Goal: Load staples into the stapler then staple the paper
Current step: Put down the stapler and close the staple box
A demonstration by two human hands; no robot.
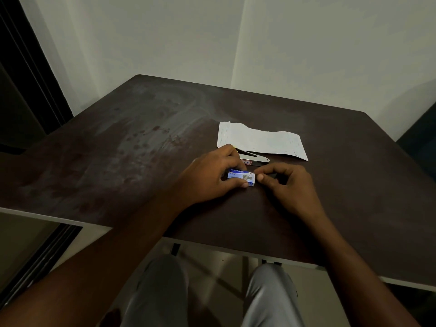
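A small blue and white staple box lies on the dark table, gripped between the thumb and fingers of my left hand. My right hand pinches at the box's right end with thumb and forefinger. Just behind my hands lies the stapler, metal with a black part; my left hand partly hides it. Beyond the stapler a white sheet of paper rests flat on the table, its far edge wavy.
The table's near edge runs just above my knees. A pale wall stands behind the table, and a dark door frame is at the left.
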